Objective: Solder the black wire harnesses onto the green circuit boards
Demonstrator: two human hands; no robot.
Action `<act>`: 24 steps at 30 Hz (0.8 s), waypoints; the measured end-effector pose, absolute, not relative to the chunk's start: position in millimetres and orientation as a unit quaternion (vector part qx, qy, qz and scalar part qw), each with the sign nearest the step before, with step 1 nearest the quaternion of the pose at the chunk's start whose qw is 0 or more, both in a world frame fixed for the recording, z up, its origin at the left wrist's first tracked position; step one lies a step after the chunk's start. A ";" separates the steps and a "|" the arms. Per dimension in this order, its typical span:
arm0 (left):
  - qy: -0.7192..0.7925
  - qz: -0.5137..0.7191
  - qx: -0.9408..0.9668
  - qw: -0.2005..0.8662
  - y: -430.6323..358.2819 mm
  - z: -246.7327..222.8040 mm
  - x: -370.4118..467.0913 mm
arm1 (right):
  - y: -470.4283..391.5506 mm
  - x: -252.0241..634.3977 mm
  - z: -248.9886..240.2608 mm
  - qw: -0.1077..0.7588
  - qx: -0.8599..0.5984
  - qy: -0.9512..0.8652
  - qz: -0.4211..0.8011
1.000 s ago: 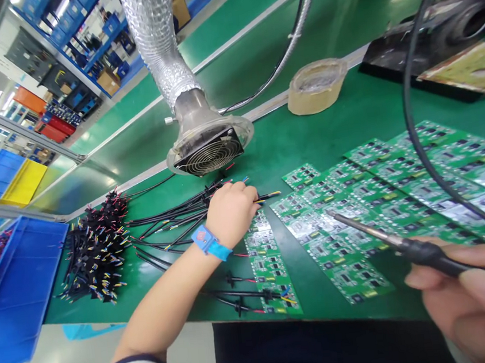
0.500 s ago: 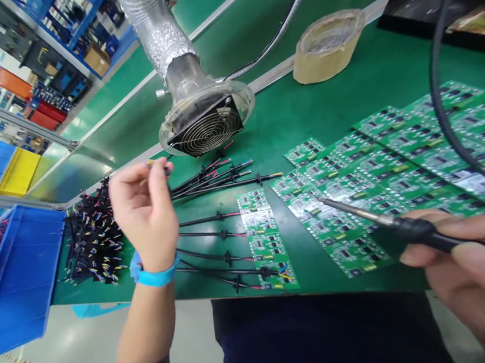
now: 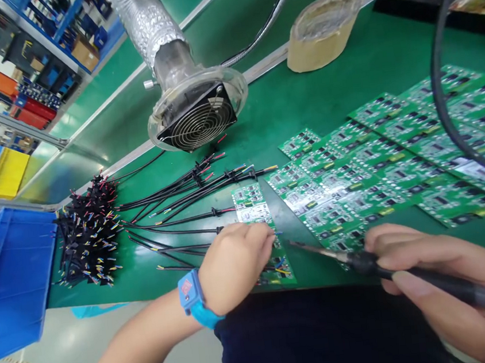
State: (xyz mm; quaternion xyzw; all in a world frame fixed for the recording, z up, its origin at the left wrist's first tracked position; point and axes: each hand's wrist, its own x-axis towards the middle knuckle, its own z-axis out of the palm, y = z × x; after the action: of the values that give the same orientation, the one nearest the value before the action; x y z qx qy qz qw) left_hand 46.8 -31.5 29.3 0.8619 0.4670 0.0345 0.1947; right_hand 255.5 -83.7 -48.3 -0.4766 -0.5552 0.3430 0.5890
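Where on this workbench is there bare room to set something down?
Bare green bench lies between the fan, tape roll and circuit boards. It is crowded around the left hand, with black cables and a board strip, and at the cable pile.

Bright; glare on circuit boards (image 3: 337, 174); top-right corner dark, perhaps blurred.

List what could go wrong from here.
1. The soldering iron points toward the left hand; if it's hot, a slip could burn the fingertips.
2. Its bare tip sits close to the circuit boards, so a stray touch might scorch one.
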 end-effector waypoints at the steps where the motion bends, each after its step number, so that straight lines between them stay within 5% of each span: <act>1: 0.471 0.028 0.858 0.204 -31.0 29.4 45.8 | -83.0 257.0 -48.0 0.580 -0.451 -0.582 0.349; 24: 0.496 -0.012 0.831 0.251 -24.3 31.1 52.0 | -77.5 255.1 -36.0 0.491 -0.445 -0.670 0.334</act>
State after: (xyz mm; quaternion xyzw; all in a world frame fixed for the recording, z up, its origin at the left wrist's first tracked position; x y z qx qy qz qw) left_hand 52.0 -24.3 31.1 0.8314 0.4957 -0.0118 0.2510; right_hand 255.1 -77.5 -36.0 -0.4449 -0.6701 0.3343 0.4912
